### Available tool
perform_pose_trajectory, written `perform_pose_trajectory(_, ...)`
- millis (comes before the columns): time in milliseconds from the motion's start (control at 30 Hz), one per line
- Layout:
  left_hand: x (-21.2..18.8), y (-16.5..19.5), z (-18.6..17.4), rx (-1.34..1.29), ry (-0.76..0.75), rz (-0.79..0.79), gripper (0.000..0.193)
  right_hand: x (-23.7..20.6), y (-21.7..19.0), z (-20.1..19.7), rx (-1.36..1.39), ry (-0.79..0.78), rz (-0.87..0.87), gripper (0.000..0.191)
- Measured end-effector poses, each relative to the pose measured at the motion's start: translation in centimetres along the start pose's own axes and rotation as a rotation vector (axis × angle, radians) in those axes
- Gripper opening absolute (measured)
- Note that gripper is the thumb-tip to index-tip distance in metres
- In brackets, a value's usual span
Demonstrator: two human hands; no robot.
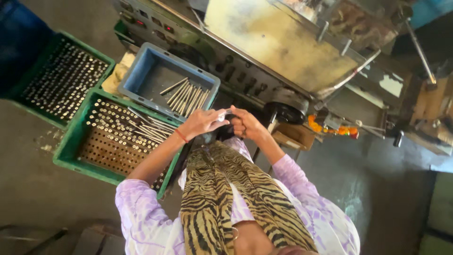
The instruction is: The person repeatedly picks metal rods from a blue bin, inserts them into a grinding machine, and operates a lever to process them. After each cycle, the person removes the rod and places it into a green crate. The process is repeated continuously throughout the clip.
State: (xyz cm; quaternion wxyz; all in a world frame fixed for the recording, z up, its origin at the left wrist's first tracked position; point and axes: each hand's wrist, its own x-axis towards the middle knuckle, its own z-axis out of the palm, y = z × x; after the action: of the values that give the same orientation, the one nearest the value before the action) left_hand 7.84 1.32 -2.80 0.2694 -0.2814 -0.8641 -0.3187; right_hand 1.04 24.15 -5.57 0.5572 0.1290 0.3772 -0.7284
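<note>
My left hand (200,123), with a red thread around the wrist, pinches a small silver metal rod (222,114) at its fingertips. My right hand (245,125) is curled with its fingers closed against the other end of the same rod. Both hands meet in front of a machine's control panel (222,61), just right of a blue-grey tray (141,71). Several loose metal rods (186,94) lie in that tray. A green crate (71,148) under my left forearm holds many rods standing upright in a perforated board, with a few rods (148,126) lying across its top.
A second green crate (28,89), full of upright rods, stands at the far left. The machine has a yellowish sloped cover (278,42) and a black round wheel (285,111). An orange flower garland (330,128) hangs at its right. Grey concrete floor (28,184) lies below.
</note>
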Motion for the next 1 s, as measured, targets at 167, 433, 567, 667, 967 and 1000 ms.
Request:
perform_pose_trajectory(167,3.1,0.4,0.3,-0.284,0.233,-0.138,0.030,0.6,-0.5,-0.6,-0.066,0.007,-0.371,0.049)
perform_pose_trajectory(433,8.9,2.2,0.5,-1.276,0.021,-1.200,0.012,-1.9,-4.2,0.0,-1.551,0.355,-1.502,0.023)
perform_pose_trajectory(567,10.4,4.8,2.4,-0.905,0.248,-0.860,0.016,-4.0,-5.2,-0.1,-1.519,0.424,-1.498,0.024)
perform_pose_trajectory(667,11.0,5.9,3.2,-0.808,0.268,-0.764,0.018,-6.1,-6.1,-0.6,-1.603,0.373,-1.516,0.030)
perform_pose_trajectory(967,13.3,7.0,4.2,-0.954,0.232,-0.664,0.019,-10.0,-6.6,1.0,-1.506,0.499,-1.514,0.037)
perform_pose_trajectory(1000,13.5,6.9,4.1,-1.001,0.225,-0.645,0.019,-10.7,-6.8,1.3,-1.514,0.505,-1.481,0.035)
